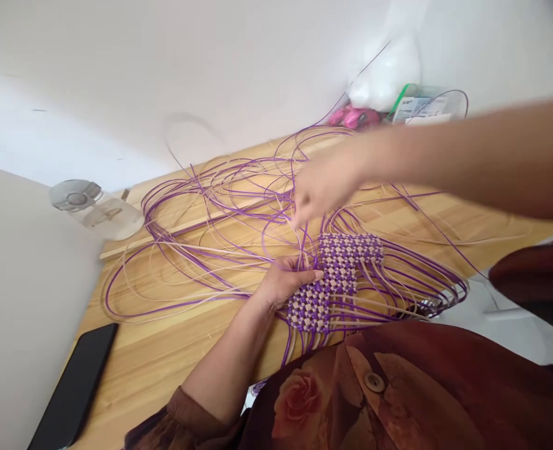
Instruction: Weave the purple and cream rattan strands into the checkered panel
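A woven panel (342, 269) of purple and beige cord lies at the table's front edge, with long loose cords fanning out from its sides. My left hand (283, 281) grips the panel's left edge, its thumb lying on top of the weave and the other fingers partly hidden. Above and just beyond the panel is my right hand (325, 178), blurred by motion. Its fingers are closed near several cords (299, 231) that rise from the weave; a thin cord seems pinched at the fingertips.
Tangled purple and beige cords (177, 234) spread over the wooden table (164, 362). A black phone-like slab (77, 384) lies at the left edge. A clear jar with a grey lid (95, 209) stands against the wall. A white plastic bag (386, 75) and pink items (355, 117) sit at the back.
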The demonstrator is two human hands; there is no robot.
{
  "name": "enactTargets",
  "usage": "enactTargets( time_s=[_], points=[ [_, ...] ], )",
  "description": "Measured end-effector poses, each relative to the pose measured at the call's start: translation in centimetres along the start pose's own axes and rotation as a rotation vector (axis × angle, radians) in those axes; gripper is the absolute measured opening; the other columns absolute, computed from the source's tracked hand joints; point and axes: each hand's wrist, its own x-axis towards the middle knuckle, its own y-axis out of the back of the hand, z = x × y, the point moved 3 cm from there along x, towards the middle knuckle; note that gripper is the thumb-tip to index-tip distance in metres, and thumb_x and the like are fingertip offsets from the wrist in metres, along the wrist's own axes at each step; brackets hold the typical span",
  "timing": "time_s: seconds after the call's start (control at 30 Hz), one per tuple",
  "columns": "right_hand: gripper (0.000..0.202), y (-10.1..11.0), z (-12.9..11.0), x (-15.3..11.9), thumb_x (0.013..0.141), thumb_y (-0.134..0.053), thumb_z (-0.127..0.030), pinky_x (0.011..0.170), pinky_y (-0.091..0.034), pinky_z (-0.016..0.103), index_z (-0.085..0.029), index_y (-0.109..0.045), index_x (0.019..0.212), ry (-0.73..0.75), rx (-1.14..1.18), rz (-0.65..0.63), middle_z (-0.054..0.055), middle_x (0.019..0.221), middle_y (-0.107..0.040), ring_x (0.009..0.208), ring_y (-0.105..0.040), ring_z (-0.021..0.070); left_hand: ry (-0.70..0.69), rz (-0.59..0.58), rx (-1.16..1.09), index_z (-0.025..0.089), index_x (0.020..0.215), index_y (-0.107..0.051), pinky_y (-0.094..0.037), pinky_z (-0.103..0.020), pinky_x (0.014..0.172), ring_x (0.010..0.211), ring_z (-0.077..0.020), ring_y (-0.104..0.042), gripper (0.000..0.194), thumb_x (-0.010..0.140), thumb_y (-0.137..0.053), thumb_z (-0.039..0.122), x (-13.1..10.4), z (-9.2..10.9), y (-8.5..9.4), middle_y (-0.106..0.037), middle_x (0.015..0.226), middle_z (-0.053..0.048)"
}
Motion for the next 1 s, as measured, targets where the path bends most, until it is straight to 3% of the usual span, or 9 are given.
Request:
enactTargets(
  time_s=[0.13,0.43,0.57,0.63,0.7,0.77,0.87,0.93,1.0],
  points=[
    [0.027,-4.7,0.3,-0.8,0.076,-0.067,-0.038,0.057,-0.033,0.026,-0.012,-0.069,0.068,-0.03,-0.164,-0.266,0.002,0.058,-0.061,0.056,-0.05,0.0113,-0.045,0.029,0.016,0.012,0.077,-0.068,-0.041,-0.024,0.061,0.059,-0.0099,-0.054,0.03,0.059,-0.083,0.03,0.3,-0.1,0.3,-0.065,0.07,-0.001],
    [0.016,-8.1,0.1,-0.7,0.075,-0.062,-0.03,0.051,-0.028,0.023,-0.015,-0.065,0.069,-0.115,-0.031,-0.089,-0.001,0.06,-0.06,0.054,-0.047,0.0093,-0.056,0.112,0.091,0.012,0.075,-0.07,-0.039,-0.025,0.063,0.062,-0.0111,-0.054,0.034,0.054,-0.085,0.033,0.2,0.1,0.3,-0.066,0.07,0.0],
    [0.021,-4.2,-1.2,2.7,0.08,-0.062,-0.027,0.048,-0.029,0.02,-0.014,-0.054,0.066,0.002,0.326,0.225,-0.003,0.058,-0.055,0.05,-0.043,0.0062,-0.021,0.072,0.083,0.013,0.071,-0.066,-0.038,-0.023,0.055,0.053,-0.0089,-0.051,0.032,0.057,-0.084,0.036,0.0,0.3,0.1,-0.063,0.063,0.001],
    [0.021,-0.7,-1.2,4.1,0.091,-0.052,-0.035,0.048,-0.033,0.018,-0.015,-0.054,0.084,0.047,0.69,0.517,-0.003,0.073,-0.06,0.051,-0.047,0.0048,0.02,0.035,0.049,0.013,0.068,-0.063,-0.037,-0.022,0.052,0.049,-0.0075,-0.049,0.03,0.06,-0.082,0.036,0.0,0.2,0.1,-0.06,0.059,0.002],
    [0.028,1.3,-0.7,4.7,0.097,-0.042,-0.043,0.05,-0.037,0.018,-0.017,-0.051,0.103,0.016,0.892,0.587,-0.002,0.084,-0.063,0.057,-0.056,0.0064,0.04,0.028,0.001,0.014,0.069,-0.063,-0.039,-0.022,0.054,0.05,-0.0079,-0.052,0.03,0.061,-0.082,0.035,0.0,0.1,0.2,-0.062,0.061,0.002],
    [0.036,0.9,0.0,4.4,0.095,-0.045,-0.048,0.047,-0.036,0.018,-0.013,-0.055,0.098,-0.097,0.739,0.336,-0.001,0.074,-0.064,0.054,-0.058,0.0081,0.052,0.014,-0.034,0.013,0.072,-0.064,-0.04,-0.023,0.056,0.053,-0.0092,-0.055,0.031,0.061,-0.082,0.035,0.1,-0.1,0.3,-0.065,0.065,0.0],
    [0.024,-2.9,1.3,1.6,0.086,-0.062,-0.034,0.045,-0.036,0.019,-0.011,-0.063,0.079,-0.191,0.361,-0.277,0.0,0.057,-0.061,0.047,-0.054,0.0086,0.056,-0.001,-0.05,0.013,0.075,-0.065,-0.041,-0.024,0.059,0.055,-0.009,-0.055,0.031,0.06,-0.083,0.034,0.2,-0.2,0.4,-0.065,0.068,0.0],
    [0.012,-5.0,1.9,-0.4,0.086,-0.06,-0.021,0.05,-0.039,0.019,-0.012,-0.067,0.084,-0.16,0.321,-0.416,0.0,0.063,-0.065,0.053,-0.058,0.0095,0.038,-0.005,-0.054,0.013,0.075,-0.065,-0.04,-0.023,0.059,0.054,-0.0077,-0.053,0.03,0.06,-0.083,0.032,0.2,-0.1,0.4,-0.064,0.066,0.001],
    [0.011,-6.0,1.6,-1.5,0.084,-0.058,-0.016,0.056,-0.04,0.02,-0.014,-0.069,0.086,-0.041,0.255,-0.307,0.0,0.069,-0.067,0.061,-0.06,0.0097,0.031,-0.01,-0.041,0.012,0.073,-0.065,-0.04,-0.023,0.058,0.053,-0.0075,-0.052,0.029,0.061,-0.083,0.032,0.2,0.0,0.4,-0.063,0.064,0.001]
  ],
)
